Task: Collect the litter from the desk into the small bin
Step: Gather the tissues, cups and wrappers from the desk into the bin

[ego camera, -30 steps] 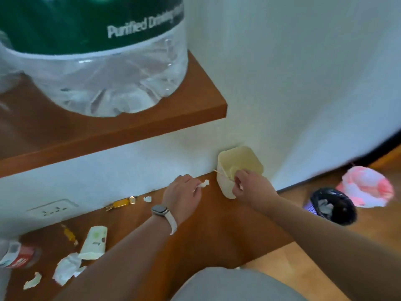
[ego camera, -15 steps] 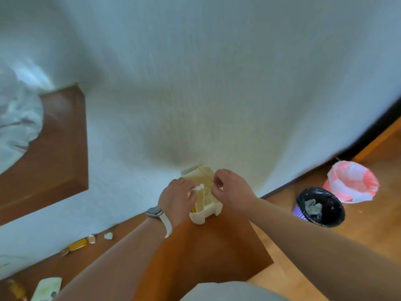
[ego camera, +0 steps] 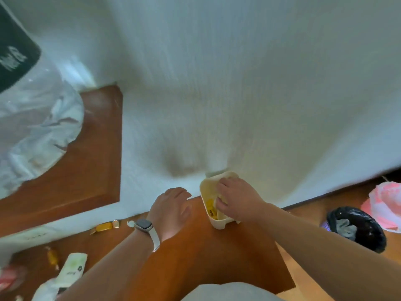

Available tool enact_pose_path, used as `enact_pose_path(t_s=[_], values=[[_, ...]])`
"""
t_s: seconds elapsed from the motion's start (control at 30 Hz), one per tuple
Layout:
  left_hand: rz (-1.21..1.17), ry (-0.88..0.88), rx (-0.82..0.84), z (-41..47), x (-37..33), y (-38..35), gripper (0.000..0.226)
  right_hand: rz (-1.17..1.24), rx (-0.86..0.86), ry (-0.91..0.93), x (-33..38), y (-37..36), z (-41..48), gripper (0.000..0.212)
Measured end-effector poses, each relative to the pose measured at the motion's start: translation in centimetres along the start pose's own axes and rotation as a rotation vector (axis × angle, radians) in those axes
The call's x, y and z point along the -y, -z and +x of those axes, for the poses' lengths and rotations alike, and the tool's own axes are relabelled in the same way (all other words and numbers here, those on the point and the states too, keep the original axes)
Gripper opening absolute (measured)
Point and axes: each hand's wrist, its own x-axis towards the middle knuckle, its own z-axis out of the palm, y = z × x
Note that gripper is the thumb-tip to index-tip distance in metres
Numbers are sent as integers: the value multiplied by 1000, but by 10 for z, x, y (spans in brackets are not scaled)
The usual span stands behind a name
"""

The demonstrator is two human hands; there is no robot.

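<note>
A small cream bin stands at the desk's far right corner against the wall, with yellow wrappers inside. My right hand reaches into its opening, fingers curled over the swing lid; what they hold is hidden. My left hand, with a watch on the wrist, hovers flat and empty just left of the bin, fingers apart. Litter lies along the desk to the left: a gold candy wrapper, a white scrap, another gold wrapper, and a white-green sachet.
A wooden shelf juts from the wall above the desk's left part and carries a large clear water bottle. On the floor to the right stand a black-lined bin and a pink-white bag. A red-white packet lies far left.
My left hand let go of the white scrap at the bin and drew back left, now open. My right hand pushed further into the bin's opening. The view swung.
</note>
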Motion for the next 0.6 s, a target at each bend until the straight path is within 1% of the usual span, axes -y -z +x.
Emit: enact_pose_path(t_s=[0.17,0.27,0.37,0.47,0.6], values=[[62,107,-13,-62,38,5,35,-52,75,223,54,-18,25,34],[78,176,-30,-104,63,6,37,-49,109,291,90,-33,40,39],[80,234,-48,-146,94,11,35,-69,148,354,127,-47,54,38],[94,320,-28,-186,125,8,36,-68,175,378,160,-61,65,37],[119,483,17,-235,159,1,39,-78,236,343,194,-85,75,39]])
